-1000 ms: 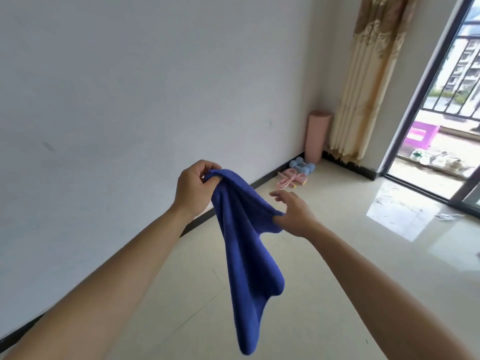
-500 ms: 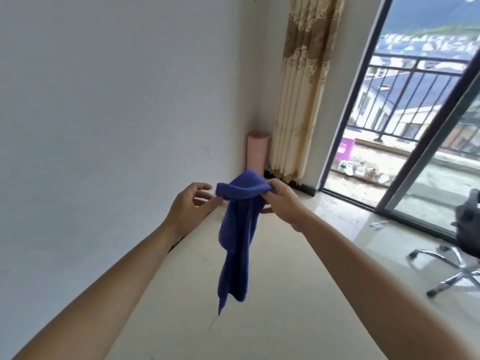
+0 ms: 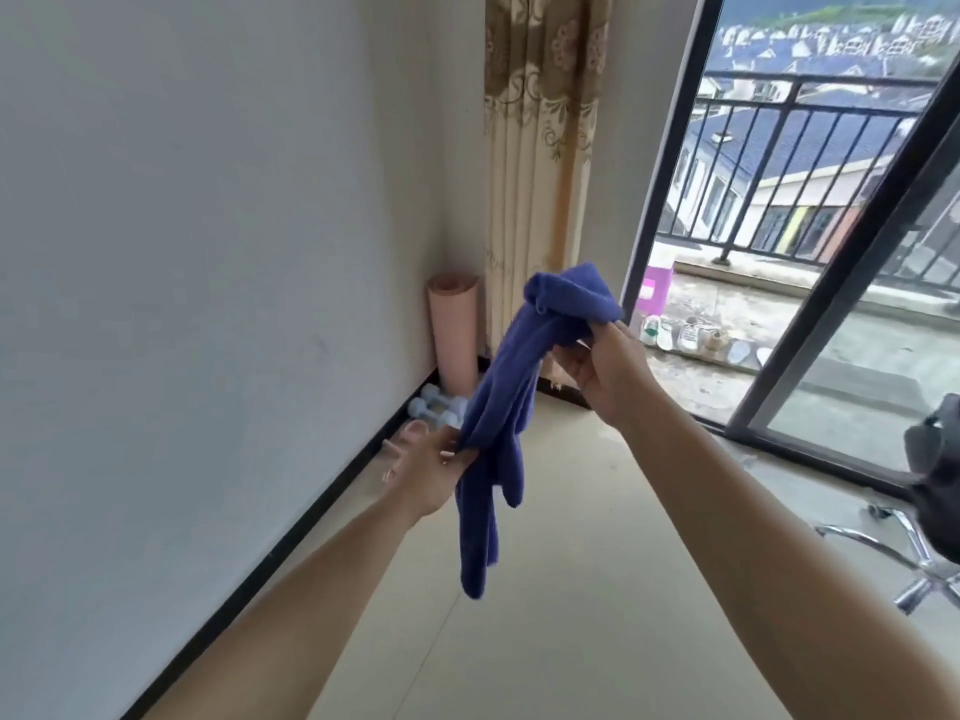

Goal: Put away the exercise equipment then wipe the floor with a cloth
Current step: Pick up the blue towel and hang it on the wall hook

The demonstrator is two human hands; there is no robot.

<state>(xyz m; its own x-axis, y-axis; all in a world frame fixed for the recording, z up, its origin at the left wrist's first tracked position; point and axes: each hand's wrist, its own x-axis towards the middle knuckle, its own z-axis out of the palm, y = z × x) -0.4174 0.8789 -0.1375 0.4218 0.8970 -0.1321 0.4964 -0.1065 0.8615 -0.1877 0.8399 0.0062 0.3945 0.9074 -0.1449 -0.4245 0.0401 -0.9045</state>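
A blue cloth (image 3: 511, 402) hangs in the air in front of me. My right hand (image 3: 605, 371) pinches its bunched top end, raised at chest height. My left hand (image 3: 428, 467) is lower, palm up with fingers spread, and touches the cloth's middle from the left. The cloth's tail dangles below both hands. In the far corner a rolled pink mat (image 3: 453, 330) stands upright against the wall. Pale blue dumbbells (image 3: 434, 405) lie on the floor at its foot, partly hidden by the cloth and my left hand.
A white wall (image 3: 208, 252) runs along the left with a black skirting. A patterned curtain (image 3: 540, 127) hangs in the corner. A sliding glass door (image 3: 831, 304) opens onto a balcony with shoes. An office chair base (image 3: 914, 569) stands at the right on the beige tiled floor (image 3: 571, 615).
My left hand let go of the cloth's top and dropped lower, opening under its middle. My right hand rose with the bunched end. The view turned further toward the corner.
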